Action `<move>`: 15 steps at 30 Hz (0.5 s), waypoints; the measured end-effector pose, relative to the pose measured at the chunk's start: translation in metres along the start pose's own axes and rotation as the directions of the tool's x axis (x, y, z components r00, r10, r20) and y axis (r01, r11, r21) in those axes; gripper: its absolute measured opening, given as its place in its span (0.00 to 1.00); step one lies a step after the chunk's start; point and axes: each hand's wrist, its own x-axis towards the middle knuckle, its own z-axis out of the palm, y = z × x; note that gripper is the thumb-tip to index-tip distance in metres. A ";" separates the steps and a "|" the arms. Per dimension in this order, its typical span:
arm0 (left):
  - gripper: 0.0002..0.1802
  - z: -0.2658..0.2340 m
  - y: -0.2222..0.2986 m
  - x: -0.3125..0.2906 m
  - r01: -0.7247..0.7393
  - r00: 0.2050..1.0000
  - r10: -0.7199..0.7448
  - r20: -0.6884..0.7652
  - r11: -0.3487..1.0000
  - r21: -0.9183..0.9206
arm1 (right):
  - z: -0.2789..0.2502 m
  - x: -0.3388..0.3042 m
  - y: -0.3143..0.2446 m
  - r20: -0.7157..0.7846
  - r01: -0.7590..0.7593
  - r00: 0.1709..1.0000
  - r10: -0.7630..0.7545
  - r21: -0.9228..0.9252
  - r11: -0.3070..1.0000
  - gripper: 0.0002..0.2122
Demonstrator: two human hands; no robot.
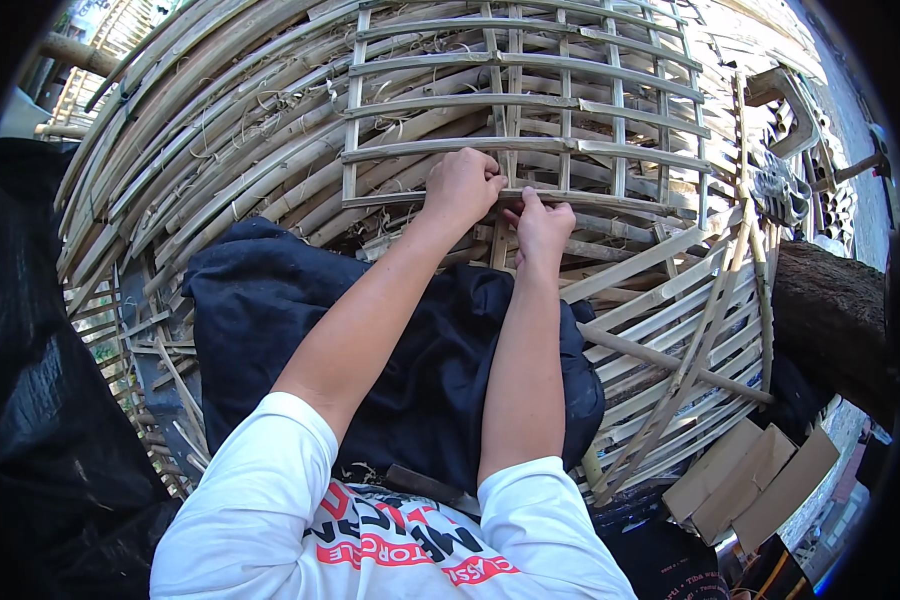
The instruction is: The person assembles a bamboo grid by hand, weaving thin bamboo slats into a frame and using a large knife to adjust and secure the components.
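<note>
A lattice of pale bamboo strips (640, 148) lies at the far middle, with long strips crossing several upright ones. Both my hands meet at its near edge, beside an upright strip. My left hand (462, 190) is closed, thumb and forefinger pinched just above the near strip; whatever lies in that pinch is too small to make out. Close by on the right, my right hand (544, 232) grips the nearest bamboo strip (610, 201), thumb on top and the other fingers curled below. The fingertips of the right hand are partly hidden under the strip.
Curved bamboo poles (240, 150) are stacked beneath and left of the lattice. Black cloth (270, 300) drapes between my arms and the stack. A slatted bamboo frame (680, 370) stands right, near a thick log (830, 320) and a cardboard box (750, 480). Black sheeting (50, 380) hangs left.
</note>
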 end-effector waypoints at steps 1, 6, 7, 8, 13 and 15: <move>0.12 0.000 0.001 -0.001 -0.002 1.000 0.002 0.003 1.000 0.017 | 0.000 0.001 0.001 0.004 -0.004 1.000 0.004 -0.008 1.000 0.09; 0.13 0.002 -0.004 0.001 -0.059 0.998 0.059 -0.002 0.998 -0.013 | -0.001 0.005 0.000 0.006 -0.019 1.000 0.019 -0.097 0.995 0.10; 0.14 0.003 -0.005 0.001 -0.076 0.997 0.076 -0.007 0.997 -0.016 | 0.000 0.005 -0.001 0.007 -0.026 1.000 0.027 -0.094 0.995 0.10; 0.14 0.002 -0.001 0.000 -0.070 0.998 0.070 -0.011 0.997 -0.013 | 0.000 0.006 -0.002 0.003 -0.034 0.999 0.034 -0.093 0.995 0.10; 0.18 0.012 0.004 -0.006 -0.052 0.988 0.049 -0.144 0.998 -0.018 | -0.001 0.004 -0.006 0.031 -0.028 0.999 0.030 -0.071 0.997 0.10; 0.17 0.018 0.001 -0.006 -0.089 0.977 0.076 -0.198 0.994 -0.061 | -0.002 0.004 -0.005 0.039 -0.020 0.999 0.022 -0.063 0.998 0.09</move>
